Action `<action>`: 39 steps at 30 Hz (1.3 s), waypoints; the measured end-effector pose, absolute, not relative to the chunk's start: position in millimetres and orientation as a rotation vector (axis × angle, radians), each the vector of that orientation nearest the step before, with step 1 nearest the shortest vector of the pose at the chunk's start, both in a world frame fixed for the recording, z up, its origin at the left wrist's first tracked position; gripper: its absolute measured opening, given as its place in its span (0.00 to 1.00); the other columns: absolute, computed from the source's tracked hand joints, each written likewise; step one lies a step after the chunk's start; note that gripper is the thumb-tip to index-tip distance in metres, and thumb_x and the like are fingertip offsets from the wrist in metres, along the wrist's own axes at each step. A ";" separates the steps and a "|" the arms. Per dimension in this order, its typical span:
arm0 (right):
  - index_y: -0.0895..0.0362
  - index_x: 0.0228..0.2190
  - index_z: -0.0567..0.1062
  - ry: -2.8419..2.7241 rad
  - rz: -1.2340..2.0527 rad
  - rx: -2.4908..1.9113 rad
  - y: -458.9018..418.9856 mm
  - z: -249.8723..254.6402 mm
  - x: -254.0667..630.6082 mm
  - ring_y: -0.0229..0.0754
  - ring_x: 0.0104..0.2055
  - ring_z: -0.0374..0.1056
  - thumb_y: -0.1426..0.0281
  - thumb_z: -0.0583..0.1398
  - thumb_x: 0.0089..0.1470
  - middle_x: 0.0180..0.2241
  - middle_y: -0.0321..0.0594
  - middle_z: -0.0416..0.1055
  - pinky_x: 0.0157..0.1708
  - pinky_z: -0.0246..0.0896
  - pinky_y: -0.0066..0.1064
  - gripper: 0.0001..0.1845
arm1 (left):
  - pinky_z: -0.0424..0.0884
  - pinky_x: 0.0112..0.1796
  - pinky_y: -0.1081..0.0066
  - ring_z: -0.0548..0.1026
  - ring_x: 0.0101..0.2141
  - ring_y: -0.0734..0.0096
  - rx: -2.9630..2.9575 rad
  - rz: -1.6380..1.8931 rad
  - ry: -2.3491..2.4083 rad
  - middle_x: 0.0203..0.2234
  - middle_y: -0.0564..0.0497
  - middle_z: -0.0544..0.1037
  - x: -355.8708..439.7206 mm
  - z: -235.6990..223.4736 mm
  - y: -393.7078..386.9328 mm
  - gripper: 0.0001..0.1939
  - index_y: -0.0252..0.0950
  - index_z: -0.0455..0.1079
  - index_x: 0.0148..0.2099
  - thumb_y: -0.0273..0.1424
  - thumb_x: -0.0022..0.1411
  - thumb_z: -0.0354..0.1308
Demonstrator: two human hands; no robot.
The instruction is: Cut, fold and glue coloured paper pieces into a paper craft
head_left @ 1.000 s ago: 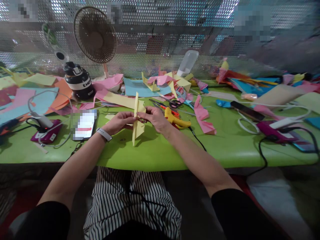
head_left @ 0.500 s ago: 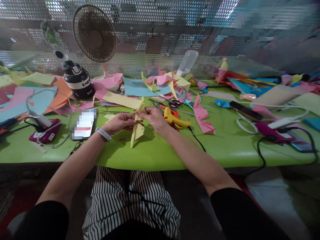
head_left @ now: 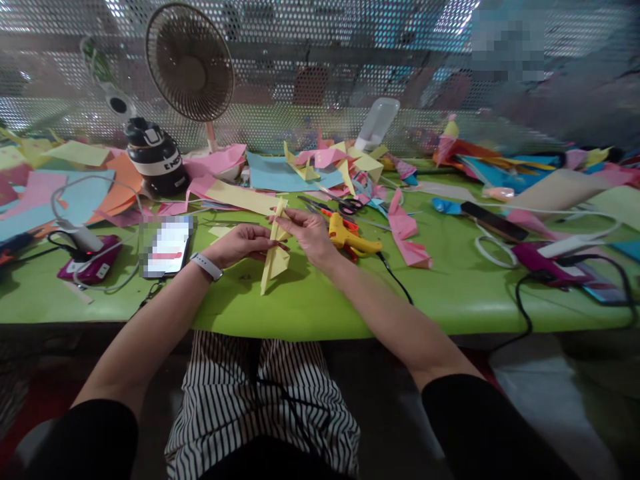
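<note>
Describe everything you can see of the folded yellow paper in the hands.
The folded yellow paper looks thin and matte: a long, narrow strip with a flap jutting out on its right side. It is tilted over the green table, top leaning right; whether its lower end touches is unclear. The left hand holds it around mid-length, the right hand nearer the top. Fingers hide some of it.

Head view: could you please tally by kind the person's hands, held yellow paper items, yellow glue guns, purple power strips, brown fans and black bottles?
Hands: 2
Held yellow paper item: 1
Yellow glue gun: 1
Purple power strips: 2
Brown fan: 1
Black bottle: 1
Total: 8
</note>
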State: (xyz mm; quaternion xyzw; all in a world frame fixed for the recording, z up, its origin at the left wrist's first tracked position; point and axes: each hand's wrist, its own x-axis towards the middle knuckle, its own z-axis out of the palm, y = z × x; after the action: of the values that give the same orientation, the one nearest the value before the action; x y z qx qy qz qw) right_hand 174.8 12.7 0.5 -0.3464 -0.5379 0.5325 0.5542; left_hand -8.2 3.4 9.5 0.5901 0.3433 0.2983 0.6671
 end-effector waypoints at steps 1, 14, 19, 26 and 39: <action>0.51 0.31 0.83 -1.273 1.250 -0.808 13.8 -0.9 174.9 0.44 0.41 0.76 0.58 0.72 0.41 0.32 0.35 0.81 0.47 0.71 0.39 0.14 | 0.78 0.35 0.73 0.81 0.33 0.71 1.332 0.673 0.774 0.36 0.44 0.84 -8.5 9.7 3.3 0.10 0.35 0.80 0.38 0.35 0.54 0.70; 0.41 0.40 0.83 -1.765 0.984 -0.630 9.5 6.7 189.8 0.42 0.56 0.71 0.75 0.60 0.56 0.48 0.31 0.79 0.62 0.60 0.45 0.18 | 0.75 0.32 0.77 0.80 0.31 0.74 1.289 0.662 0.764 0.36 0.45 0.83 -10.2 15.9 1.5 0.10 0.33 0.79 0.38 0.32 0.53 0.71; 0.42 0.45 0.81 -1.928 0.864 -0.595 20.1 -1.9 195.3 0.42 0.56 0.70 0.79 0.55 0.56 0.52 0.33 0.77 0.60 0.62 0.44 0.24 | 0.75 0.34 0.75 0.80 0.35 0.72 1.282 0.640 0.799 0.36 0.44 0.83 -12.1 16.7 2.6 0.11 0.31 0.76 0.41 0.29 0.55 0.68; 0.42 0.47 0.80 -1.963 0.794 -0.552 26.0 -10.2 195.3 0.41 0.54 0.71 0.80 0.54 0.57 0.51 0.33 0.77 0.57 0.65 0.42 0.26 | 0.76 0.35 0.70 0.79 0.30 0.69 1.120 0.684 0.722 0.24 0.50 0.78 -10.9 15.0 5.0 0.08 0.32 0.73 0.36 0.32 0.57 0.63; 0.55 0.46 0.80 -1.641 1.196 -0.773 13.6 12.7 195.4 0.47 0.48 0.72 0.60 0.57 0.54 0.44 0.41 0.79 0.49 0.67 0.40 0.22 | 0.74 0.32 0.77 0.81 0.34 0.73 1.308 0.634 0.773 0.35 0.43 0.84 -9.0 18.3 1.5 0.13 0.31 0.76 0.38 0.38 0.61 0.65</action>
State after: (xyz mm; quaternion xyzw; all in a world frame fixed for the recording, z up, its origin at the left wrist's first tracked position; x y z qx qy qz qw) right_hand 195.4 13.6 12.7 -0.3149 -0.6684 0.4870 0.4657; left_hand -9.0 1.5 18.3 0.5827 0.3444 0.2825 0.6798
